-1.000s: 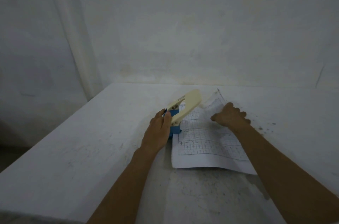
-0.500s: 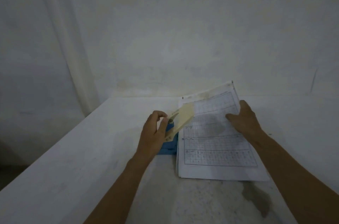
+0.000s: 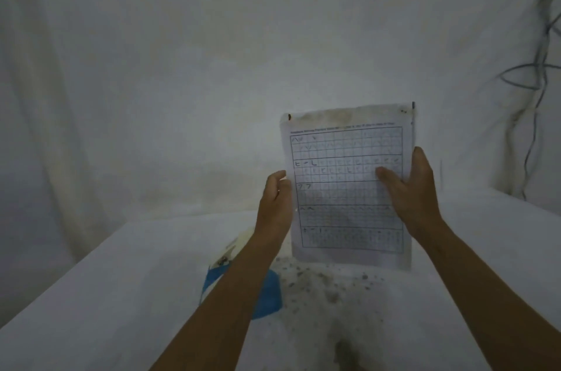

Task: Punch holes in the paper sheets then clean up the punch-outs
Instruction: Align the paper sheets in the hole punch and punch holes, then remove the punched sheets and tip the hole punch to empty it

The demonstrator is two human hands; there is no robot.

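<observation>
Below the left forearm the punch (image 3: 239,276) sits on the table (image 3: 91,294), its blue base and cream lever partly hidden by the arm and no longer gripped. The left hand (image 3: 274,203) is half curled at the left edge of the sheets (image 3: 346,188); whether it pinches that edge or only steadies it I cannot tell. The sheets stand upright, lifted clear of the table between the two hands, grid side toward the camera. The right hand (image 3: 409,188) grips their right edge, thumb across the front and fingers behind. Below the sheets, between the forearms, dark specks (image 3: 318,282) are scattered on the table, likely the punch-outs. Judging by this, punching looks finished or paused, and the clean-up is not yet begun. Half a second ago the sheets lay nearly flat beside the punch, and the left hand held its lever.
</observation>
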